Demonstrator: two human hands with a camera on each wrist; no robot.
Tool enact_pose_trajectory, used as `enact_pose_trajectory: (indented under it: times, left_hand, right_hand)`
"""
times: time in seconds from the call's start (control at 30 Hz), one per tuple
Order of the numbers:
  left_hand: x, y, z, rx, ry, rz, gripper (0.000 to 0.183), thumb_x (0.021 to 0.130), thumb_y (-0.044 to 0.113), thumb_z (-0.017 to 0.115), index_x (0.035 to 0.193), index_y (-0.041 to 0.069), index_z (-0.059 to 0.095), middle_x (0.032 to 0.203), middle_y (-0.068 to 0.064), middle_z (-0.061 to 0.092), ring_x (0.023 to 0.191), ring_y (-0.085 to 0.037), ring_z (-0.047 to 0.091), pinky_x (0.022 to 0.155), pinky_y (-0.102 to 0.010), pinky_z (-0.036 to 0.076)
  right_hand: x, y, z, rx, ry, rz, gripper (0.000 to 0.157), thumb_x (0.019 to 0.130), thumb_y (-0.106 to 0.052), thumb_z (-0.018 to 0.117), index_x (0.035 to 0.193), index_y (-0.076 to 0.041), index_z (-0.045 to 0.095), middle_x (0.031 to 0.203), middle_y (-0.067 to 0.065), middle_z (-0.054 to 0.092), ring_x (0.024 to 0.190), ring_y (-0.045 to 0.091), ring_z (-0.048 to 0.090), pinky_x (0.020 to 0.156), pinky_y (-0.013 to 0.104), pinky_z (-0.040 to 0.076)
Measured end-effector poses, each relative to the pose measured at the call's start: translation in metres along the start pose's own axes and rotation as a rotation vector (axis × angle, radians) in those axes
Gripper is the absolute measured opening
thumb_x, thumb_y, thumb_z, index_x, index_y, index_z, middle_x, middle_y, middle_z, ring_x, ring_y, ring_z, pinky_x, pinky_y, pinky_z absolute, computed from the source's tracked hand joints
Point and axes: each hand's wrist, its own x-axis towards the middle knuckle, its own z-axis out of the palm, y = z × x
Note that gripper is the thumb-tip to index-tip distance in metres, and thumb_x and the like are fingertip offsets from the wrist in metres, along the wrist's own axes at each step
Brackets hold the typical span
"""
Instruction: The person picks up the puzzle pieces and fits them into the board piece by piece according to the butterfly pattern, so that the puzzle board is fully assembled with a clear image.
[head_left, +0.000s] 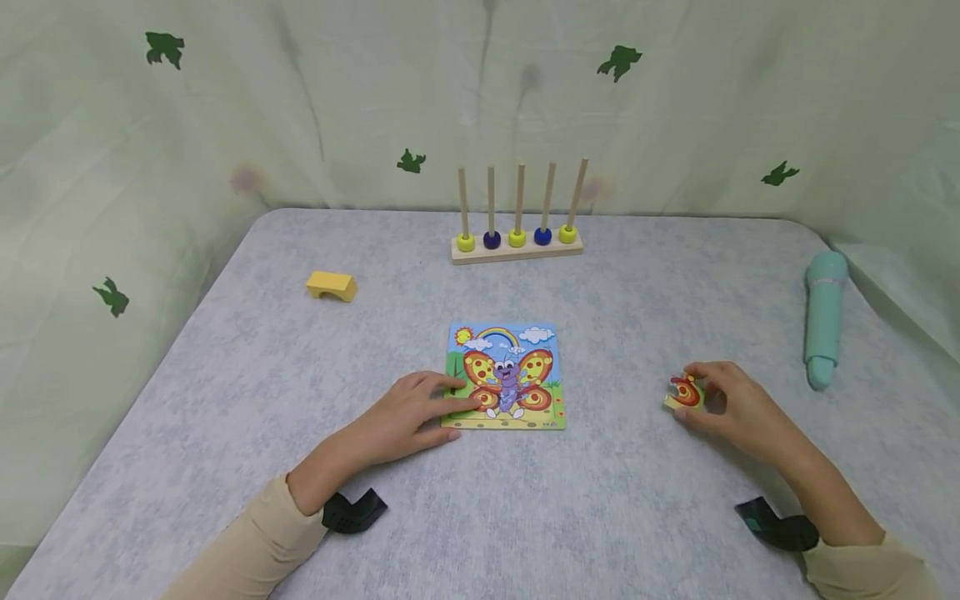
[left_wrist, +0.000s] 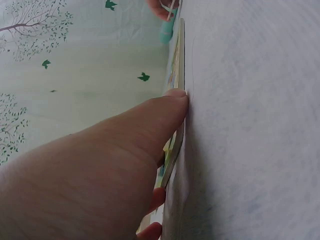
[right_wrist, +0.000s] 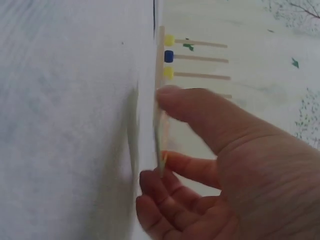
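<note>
A square butterfly puzzle board (head_left: pixel 536 375) lies on the table, showing a sun, a rainbow and a purple-bodied butterfly. My left hand (head_left: pixel 412 415) reaches over its lower left part, fingers extended and resting on the picture, thumb at the bottom left corner. In the left wrist view the thumb (left_wrist: pixel 175 107) lies along the board's edge. Off to the right, my right hand (head_left: pixel 731 406) pinches a small puzzle piece (head_left: pixel 687 393) with red and yellow wing print between thumb and fingers. The right wrist view shows that piece (right_wrist: pixel 159 142) edge-on, held close over the table.
Behind the board stands a wooden peg rack (head_left: pixel 517 252) with yellow and blue beads on upright pegs. A yellow arch block (head_left: pixel 332 286) sits at the back left. At the right edge lies a teal toy microphone (head_left: pixel 825 321). A printed curtain (head_left: pixel 360 100) hangs behind the table.
</note>
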Motion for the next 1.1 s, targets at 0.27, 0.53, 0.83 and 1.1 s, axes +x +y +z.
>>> enact_pose_trajectory:
  times: [0.27,0.53,0.83,1.1]
  left_hand:
    - [0.000,0.000,0.001,0.000,0.006,0.001,0.042,0.088,0.039,0.055,0.129,0.031,0.051,0.130,-0.001,0.042,0.120,-0.026,0.034,0.098,-0.047,0.024]
    - [0.003,0.006,0.000,0.043,0.025,-0.018,0.040,0.088,0.040,0.055,0.125,0.028,0.054,0.130,0.000,0.043,0.122,-0.026,0.031,0.100,-0.044,0.021]
    - [0.010,0.019,-0.003,0.001,-0.082,0.027,0.051,0.089,0.037,0.055,0.128,0.005,0.048,0.133,-0.004,0.043,0.124,-0.020,0.035,0.101,-0.035,0.028]
    - [0.017,0.023,0.000,0.106,-0.064,0.047,0.055,0.086,0.044,0.055,0.131,0.014,0.046,0.122,-0.001,0.049,0.109,-0.017,0.045,0.092,-0.035,0.036]
  right_hand:
    - [-0.002,-0.029,-0.005,0.015,0.073,-0.150,0.057,0.074,-0.018,0.075,0.122,0.000,0.050,0.110,0.010,0.050,0.082,0.019,0.048,0.063,0.033,0.045]
    - [0.010,-0.072,0.004,0.105,0.116,-0.351,0.060,0.069,-0.008,0.077,0.122,-0.002,0.051,0.113,0.003,0.048,0.084,0.016,0.047,0.068,0.023,0.043]
    - [0.034,-0.109,0.041,0.168,-0.084,-0.330,0.057,0.075,-0.019,0.074,0.124,-0.001,0.051,0.116,0.008,0.049,0.090,0.019,0.050,0.072,0.034,0.047]
    - [0.051,-0.115,0.066,0.121,-0.157,-0.314,0.057,0.075,-0.024,0.074,0.122,-0.001,0.053,0.115,0.009,0.050,0.100,0.018,0.049,0.083,0.034,0.043]
